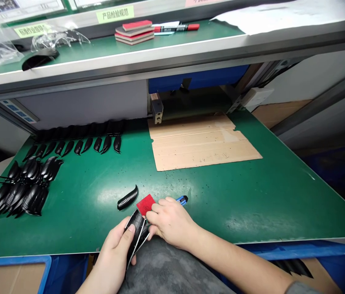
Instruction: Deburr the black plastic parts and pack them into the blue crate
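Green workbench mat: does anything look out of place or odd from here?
Fine dark specks litter the green mat below the cardboard sheet, looking like debris. One black curved piece also lies alone, apart from the rows of similar pieces on the left.

Green workbench [252, 196], cardboard sheet [200, 143], black pieces [107, 144]

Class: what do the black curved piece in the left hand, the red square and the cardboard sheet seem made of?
The black curved piece in the left hand looks like moulded plastic: glossy, with ribbing. The red square looks matte, perhaps foam or abrasive pad; hard to tell. The cardboard sheet is dull brown paperboard, with fold creases.
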A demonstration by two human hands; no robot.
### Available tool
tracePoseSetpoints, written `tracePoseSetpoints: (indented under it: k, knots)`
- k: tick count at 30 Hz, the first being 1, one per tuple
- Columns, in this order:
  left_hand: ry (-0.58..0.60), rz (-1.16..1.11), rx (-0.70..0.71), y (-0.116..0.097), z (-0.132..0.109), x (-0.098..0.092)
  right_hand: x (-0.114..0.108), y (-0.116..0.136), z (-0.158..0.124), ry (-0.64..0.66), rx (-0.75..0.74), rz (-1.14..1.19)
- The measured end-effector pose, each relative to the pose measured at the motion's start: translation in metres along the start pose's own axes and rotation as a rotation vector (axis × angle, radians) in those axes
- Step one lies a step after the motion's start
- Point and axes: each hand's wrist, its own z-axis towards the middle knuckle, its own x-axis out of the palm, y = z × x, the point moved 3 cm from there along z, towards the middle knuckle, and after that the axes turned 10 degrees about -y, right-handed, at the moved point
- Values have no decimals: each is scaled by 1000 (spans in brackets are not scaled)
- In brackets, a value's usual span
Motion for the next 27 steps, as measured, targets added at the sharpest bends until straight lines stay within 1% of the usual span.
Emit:
tracePoseSetpoints:
  k: [2,3,5,7,8,10,13,16,18,21,22,25,27]
  knots:
    - [1,9,2,0,-1,0,1,-2,0,53,2,158]
    - [0,7,3,-1,-1,0,1,-3,0,85,9,289]
    - [-20,-16,7,-2,-1,0,1,-5,0,122,59,644]
    - [-62,-46,0,-3,-2,0,0,-8,0,93,139,937]
    - [-85,-57,-2,-4,-2,-1,0,-9,1,58,178,1017]
    - [-118,-74,4,-6,-4,0,0,-10,0,-19,237,1050]
    - [-162,-117,24,-10,-6,1,1,-7,-1,-110,279,1005]
    - [-193,-173,22,-13,-8,2,-1,1,-2,-188,270,923]
    - [-187,-198,27,-15,-9,3,-4,6,-1,-218,247,852]
    - [-170,-214,50,-14,-9,3,-8,12,1,-229,242,818]
    - [-169,-214,58,-14,-9,2,-7,13,1,-211,247,861]
    - [-178,-199,78,-10,-10,0,-3,13,-1,-117,278,1093]
    - [-176,-181,77,-6,-9,-2,-2,9,-4,-108,315,1188]
